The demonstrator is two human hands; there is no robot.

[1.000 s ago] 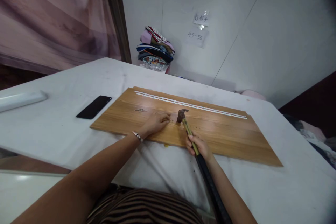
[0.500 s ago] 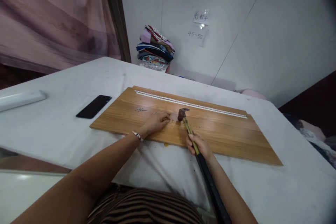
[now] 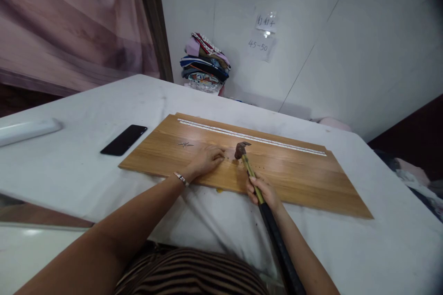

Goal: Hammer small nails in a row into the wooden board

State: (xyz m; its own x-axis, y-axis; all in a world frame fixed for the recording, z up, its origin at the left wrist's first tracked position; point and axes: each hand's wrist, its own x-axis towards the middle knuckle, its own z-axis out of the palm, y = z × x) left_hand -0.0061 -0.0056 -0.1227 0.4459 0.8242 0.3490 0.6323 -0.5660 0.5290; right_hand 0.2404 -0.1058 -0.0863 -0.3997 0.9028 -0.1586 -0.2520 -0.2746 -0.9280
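My right hand (image 3: 261, 189) is wrapped round the yellow-and-black handle of a claw hammer (image 3: 256, 189). The brown hammer head is low over a wood-grain board (image 3: 304, 179), just right of my left hand; I cannot tell whether it touches the wood. My left hand (image 3: 207, 159) lies on the board with its fingers curled and the tips pressed together, and anything between them is too small to make out. Left of it, a small pile of nails (image 3: 186, 144) rests on the board. A row of small dark dots (image 3: 259, 167) runs along the wood beside the hammer.
Two white ruler-like strips (image 3: 252, 138) lie along the board's far side. A black phone (image 3: 123, 140) and a white roll (image 3: 29, 131) are on the white-covered table (image 3: 86, 115) to the left. Folded clothes (image 3: 206, 62) are stacked by the wall, under paper notes (image 3: 262, 48).
Almost nothing differs. Both hands, the hammer and the nails keep their places, and the view has shifted only very slightly.
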